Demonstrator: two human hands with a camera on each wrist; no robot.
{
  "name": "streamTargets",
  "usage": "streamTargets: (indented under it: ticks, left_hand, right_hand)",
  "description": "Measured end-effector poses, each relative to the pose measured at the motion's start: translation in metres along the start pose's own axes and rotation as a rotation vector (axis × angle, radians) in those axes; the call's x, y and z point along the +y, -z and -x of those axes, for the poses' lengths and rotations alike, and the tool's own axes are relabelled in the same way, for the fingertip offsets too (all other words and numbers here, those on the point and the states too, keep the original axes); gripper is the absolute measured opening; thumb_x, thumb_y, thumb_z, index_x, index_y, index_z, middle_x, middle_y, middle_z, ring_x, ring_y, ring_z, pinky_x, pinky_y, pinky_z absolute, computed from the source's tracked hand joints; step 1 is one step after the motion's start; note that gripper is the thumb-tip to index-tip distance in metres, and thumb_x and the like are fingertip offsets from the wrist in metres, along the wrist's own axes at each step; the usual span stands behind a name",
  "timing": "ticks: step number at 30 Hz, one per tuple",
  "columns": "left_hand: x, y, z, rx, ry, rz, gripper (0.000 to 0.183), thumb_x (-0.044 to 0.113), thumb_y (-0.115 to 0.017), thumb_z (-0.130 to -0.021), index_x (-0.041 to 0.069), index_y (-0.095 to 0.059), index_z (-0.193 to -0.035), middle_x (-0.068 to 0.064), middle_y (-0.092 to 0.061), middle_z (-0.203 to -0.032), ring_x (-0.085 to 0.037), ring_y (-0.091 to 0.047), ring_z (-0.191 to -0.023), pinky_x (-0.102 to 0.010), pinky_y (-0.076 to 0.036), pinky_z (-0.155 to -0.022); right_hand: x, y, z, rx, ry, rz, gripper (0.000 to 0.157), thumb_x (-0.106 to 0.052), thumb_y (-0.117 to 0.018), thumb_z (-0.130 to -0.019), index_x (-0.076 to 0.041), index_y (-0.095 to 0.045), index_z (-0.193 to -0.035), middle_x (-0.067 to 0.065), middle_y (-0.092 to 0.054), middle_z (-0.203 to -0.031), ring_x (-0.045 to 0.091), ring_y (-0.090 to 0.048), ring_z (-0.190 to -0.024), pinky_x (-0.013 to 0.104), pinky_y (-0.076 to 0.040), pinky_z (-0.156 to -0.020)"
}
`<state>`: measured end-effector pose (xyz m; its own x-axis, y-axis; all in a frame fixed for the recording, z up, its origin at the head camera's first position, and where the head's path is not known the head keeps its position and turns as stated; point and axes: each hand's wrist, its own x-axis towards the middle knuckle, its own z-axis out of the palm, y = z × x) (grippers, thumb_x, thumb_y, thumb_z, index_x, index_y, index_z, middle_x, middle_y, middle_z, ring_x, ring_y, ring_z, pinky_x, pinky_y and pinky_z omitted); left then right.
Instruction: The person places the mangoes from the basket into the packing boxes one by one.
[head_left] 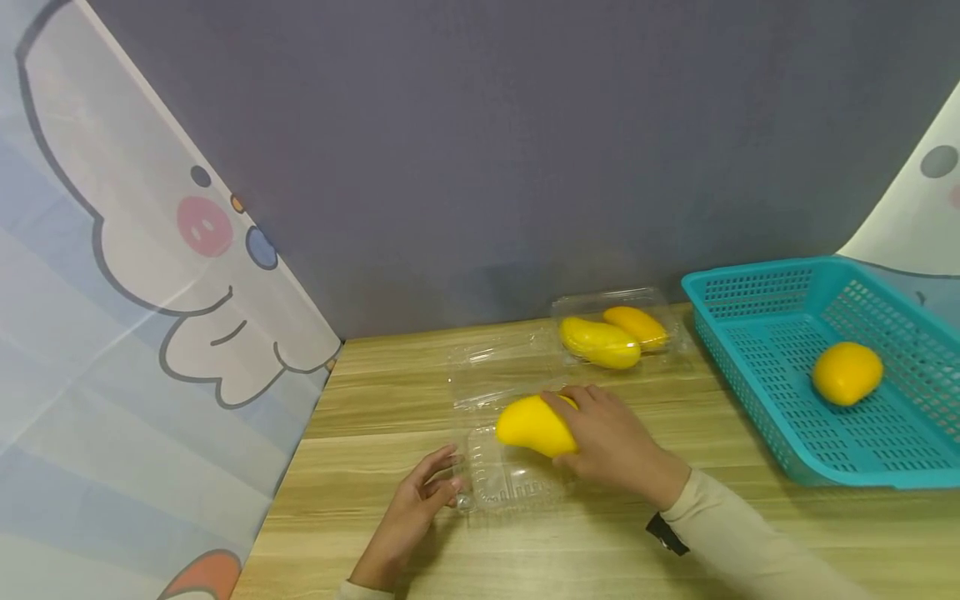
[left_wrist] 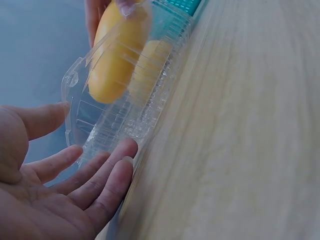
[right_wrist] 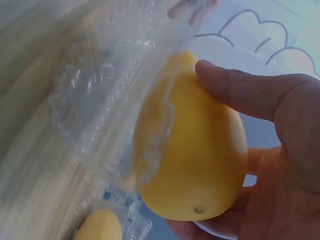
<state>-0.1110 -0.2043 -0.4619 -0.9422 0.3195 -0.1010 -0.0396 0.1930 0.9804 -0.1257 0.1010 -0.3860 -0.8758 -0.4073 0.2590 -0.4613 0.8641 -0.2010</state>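
My right hand [head_left: 611, 442] grips a yellow mango [head_left: 534, 425] over an opened clear plastic clamshell box [head_left: 502, 487]. In the right wrist view the thumb and fingers wrap the mango [right_wrist: 195, 150], and part of the box [right_wrist: 100, 95] covers one side of it. My left hand [head_left: 416, 500] is at the box's left edge, fingers relaxed and spread. In the left wrist view the left hand [left_wrist: 65, 185] has its fingertips at the box wall [left_wrist: 75, 110], not curled round it. The box's lid [head_left: 498, 371] lies folded back toward the wall.
A second clear box [head_left: 611, 300] with two mangoes [head_left: 600, 342] stands at the back, near the grey wall. To the right is a turquoise plastic basket [head_left: 806, 479] with one mango [head_left: 847, 373] inside. All stand on a wood-grain table [head_left: 360, 400].
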Motion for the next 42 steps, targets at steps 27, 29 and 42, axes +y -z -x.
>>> streamTargets:
  ticks: [27, 29, 42]
  left_hand:
    - [-0.002, 0.001, -0.001, -0.009, 0.013, -0.006, 0.063, 0.023, -0.061, -0.099, 0.006, -0.033, -0.153, -0.024, -0.042, -0.150, -0.013, -0.064, -0.102, -0.022, -0.054, -0.085]
    - [-0.002, 0.001, -0.001, -0.009, 0.022, -0.009, 0.062, 0.023, -0.061, -0.100, 0.007, -0.033, -0.153, -0.022, -0.042, -0.150, -0.011, -0.063, -0.100, -0.022, -0.054, -0.085]
    - [0.000, 0.000, -0.001, -0.001, 0.028, -0.002, 0.063, 0.023, -0.062, -0.099, 0.007, -0.034, -0.153, -0.023, -0.042, -0.149, -0.015, -0.063, -0.102, -0.022, -0.054, -0.085]
  right_hand:
    - [-0.013, -0.033, -0.002, -0.104, -0.073, -0.087, 0.083, -0.042, -0.086, -0.074, -0.011, -0.050, -0.142, 0.017, -0.061, -0.128, 0.040, -0.060, -0.115, 0.055, -0.053, -0.094]
    - [-0.013, -0.034, -0.002, -0.112, -0.081, -0.094, 0.083, -0.043, -0.085, -0.075, -0.011, -0.050, -0.142, 0.017, -0.061, -0.128, 0.039, -0.060, -0.115, 0.054, -0.053, -0.096]
    - [-0.013, -0.026, 0.005, -0.147, -0.130, -0.153, 0.075, -0.046, -0.075, -0.085, -0.011, -0.048, -0.145, 0.017, -0.057, -0.138, 0.039, -0.058, -0.122, 0.055, -0.049, -0.101]
